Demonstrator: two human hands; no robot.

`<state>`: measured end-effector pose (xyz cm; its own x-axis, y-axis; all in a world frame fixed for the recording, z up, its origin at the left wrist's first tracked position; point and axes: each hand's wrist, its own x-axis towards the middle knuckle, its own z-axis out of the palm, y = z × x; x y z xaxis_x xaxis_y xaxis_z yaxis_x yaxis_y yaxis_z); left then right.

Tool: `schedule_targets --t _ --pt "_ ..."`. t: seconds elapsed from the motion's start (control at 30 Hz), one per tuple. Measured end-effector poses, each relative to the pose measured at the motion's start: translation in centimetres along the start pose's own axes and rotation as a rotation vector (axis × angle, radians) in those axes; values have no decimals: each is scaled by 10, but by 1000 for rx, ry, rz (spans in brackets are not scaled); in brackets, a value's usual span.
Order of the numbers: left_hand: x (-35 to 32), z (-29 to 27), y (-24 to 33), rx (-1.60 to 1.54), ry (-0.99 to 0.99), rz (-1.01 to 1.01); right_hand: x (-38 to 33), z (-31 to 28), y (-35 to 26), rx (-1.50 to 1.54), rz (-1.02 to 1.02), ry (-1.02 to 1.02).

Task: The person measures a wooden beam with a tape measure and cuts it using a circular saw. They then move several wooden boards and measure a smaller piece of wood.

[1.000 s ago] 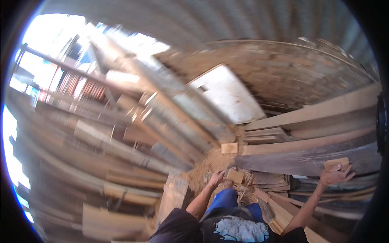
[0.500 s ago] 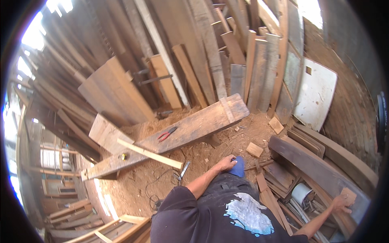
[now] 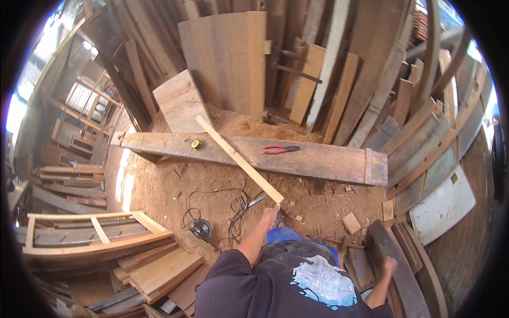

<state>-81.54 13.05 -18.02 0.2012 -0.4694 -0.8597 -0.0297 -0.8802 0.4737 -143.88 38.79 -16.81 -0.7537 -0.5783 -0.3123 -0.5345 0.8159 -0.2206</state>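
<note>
Head view: a wood strip (image 3: pixel 241 161) slants across the desk (image 3: pixel 328 161) at centre frame, its lower end at the left hand (image 3: pixel 271 215); lower right, the right hand (image 3: pixel 389 265) blurs near a dark board (image 3: pixel 404 282). I cannot tell whether either hand's fingers are together or apart.

From my end I see a faded black T-shirt (image 3: pixel 252 291) with loose short sleeves (image 3: pixel 227 267), a jagged-edged print (image 3: pixel 326 282) in pale grey and light blue on its front, and bright blue legwear (image 3: pixel 283 234).

Matt wooden strip (image 3: pixel 240 160), apparently smooth
</note>
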Motion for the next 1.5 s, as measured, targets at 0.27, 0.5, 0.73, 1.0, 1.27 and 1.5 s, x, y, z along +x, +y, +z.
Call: schedule_targets --t 0.27,0.5,0.73,1.0,1.27,1.5 --pt "83 -63 78 -549 288 176 -130 49 -424 280 -674 -547" --pt "85 -76 101 -801 -89 248 -145 65 -497 105 -769 -613" --pt "33 -145 125 -891 -132 369 -150 89 -518 -48 -812 -683" --pt "-33 -191 110 -501 321 436 -127 115 -539 -256 -980 -810" --pt "-90 -258 85 -918 162 595 -108 124 -634 -411 -1054 -738" --pt "-90 -348 82 -1021 54 621 -154 175 -724 -306 -1176 -288"
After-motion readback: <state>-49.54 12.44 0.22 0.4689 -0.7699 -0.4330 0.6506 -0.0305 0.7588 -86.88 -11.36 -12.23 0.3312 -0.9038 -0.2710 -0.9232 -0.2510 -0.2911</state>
